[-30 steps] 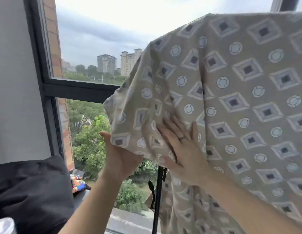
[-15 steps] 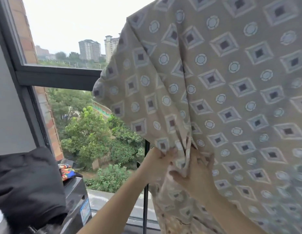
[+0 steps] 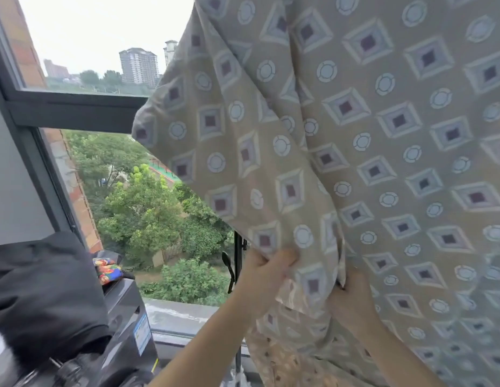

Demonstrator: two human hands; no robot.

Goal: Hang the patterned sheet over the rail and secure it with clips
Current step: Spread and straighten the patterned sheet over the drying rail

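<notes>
A tan patterned sheet with diamonds and circles hangs down from above the frame and fills the right half of the view. The rail it hangs from is hidden. My left hand grips the sheet's lower left edge, fingers curled into the cloth. Just to its right, my right hand holds a fold of the same sheet, partly covered by fabric. No clips are visible.
A dark window frame crosses the left, with trees and towers outside. A thin black pole with a handle stands behind my left hand. Black cloth lies over a dark appliance at lower left, with a colourful item on top.
Both hands have dropped from flat against the cloth to gripping its lower edge together. The view has tilted down and left, and the sheet now hangs lower in front.
</notes>
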